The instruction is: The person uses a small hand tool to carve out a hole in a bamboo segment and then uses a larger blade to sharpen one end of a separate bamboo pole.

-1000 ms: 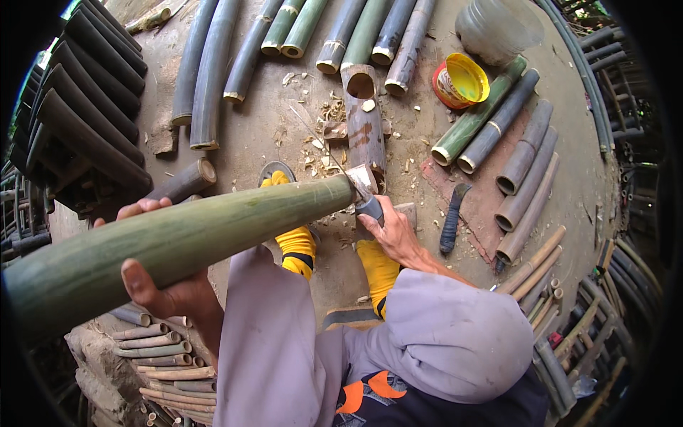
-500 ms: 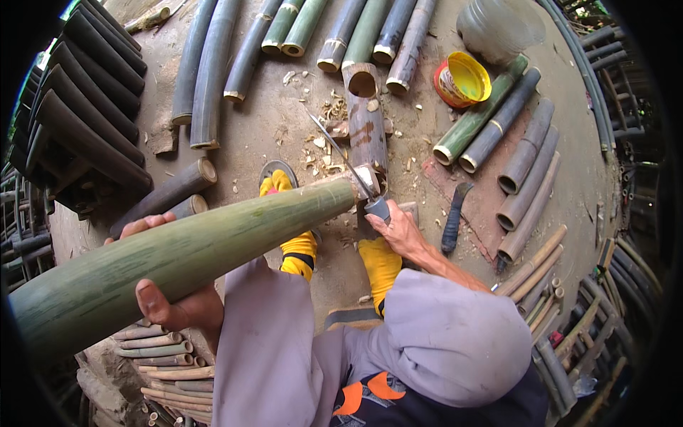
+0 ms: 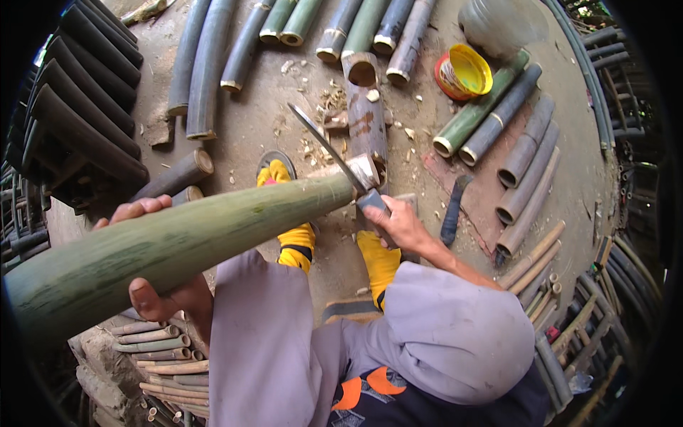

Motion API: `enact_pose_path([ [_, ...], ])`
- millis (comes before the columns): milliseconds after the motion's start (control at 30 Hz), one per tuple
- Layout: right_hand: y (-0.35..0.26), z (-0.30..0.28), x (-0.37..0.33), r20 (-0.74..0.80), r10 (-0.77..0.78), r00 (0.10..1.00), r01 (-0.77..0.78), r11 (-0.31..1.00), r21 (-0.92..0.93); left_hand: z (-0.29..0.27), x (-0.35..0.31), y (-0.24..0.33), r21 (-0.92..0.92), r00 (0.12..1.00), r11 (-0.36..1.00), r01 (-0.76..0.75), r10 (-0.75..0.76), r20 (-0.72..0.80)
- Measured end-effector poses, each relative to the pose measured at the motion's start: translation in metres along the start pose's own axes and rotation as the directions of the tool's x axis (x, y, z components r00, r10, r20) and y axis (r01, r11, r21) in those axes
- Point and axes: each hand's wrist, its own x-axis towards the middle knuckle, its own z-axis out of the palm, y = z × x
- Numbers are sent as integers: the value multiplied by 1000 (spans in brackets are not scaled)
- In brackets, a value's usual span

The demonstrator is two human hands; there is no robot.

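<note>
A thick green bamboo pole (image 3: 199,238) slants across my lap, its narrower end pointing right. My left hand (image 3: 167,299) wraps around it from below, with the thumb on the near side and fingertips showing over the far side. In my right hand (image 3: 402,228) is a knife (image 3: 329,146), its grey handle in my fist and its long blade pointing up and to the left. The blade crosses just beside the pole's cut end, over a pale whitish surface. Behind that lies a dark bamboo log (image 3: 366,124) with a hole in its upper side.
Several cut bamboo lengths (image 3: 213,78) lie along the far ground, more at the right. A yellow and red tub (image 3: 464,72) stands near a clear plastic jug (image 3: 498,28). A dark-handled tool (image 3: 454,210) lies right of my hand. Wood chips (image 3: 331,99) litter the ground; dark bamboo pieces (image 3: 85,142) are stacked left.
The knife's handle has come slightly down and toward me, and its blade has lifted and shows broader. The pole stays in my left hand, nearly unmoved.
</note>
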Motion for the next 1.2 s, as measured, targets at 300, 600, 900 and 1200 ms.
enact_pose_path([
  [300, 34, 1, 18, -56, -26, 998, 23, 999, -46, 2, 6, -1, 44, 999, 999, -9, 8, 31],
  [600, 8, -6, 1, -207, -128, 970, 96, 983, -158, -17, 11, -13, -339, 985, 926, 168, -149, 82],
  [900, 30, 11, 19, -215, -233, 949, 107, 874, -474, -22, 7, -14, -274, 979, 960, 52, 6, 206],
  [1200, -40, 0, -23, -376, -690, 618, 724, 686, -71, -29, 13, -14, -365, 946, 929, 69, 56, 320],
])
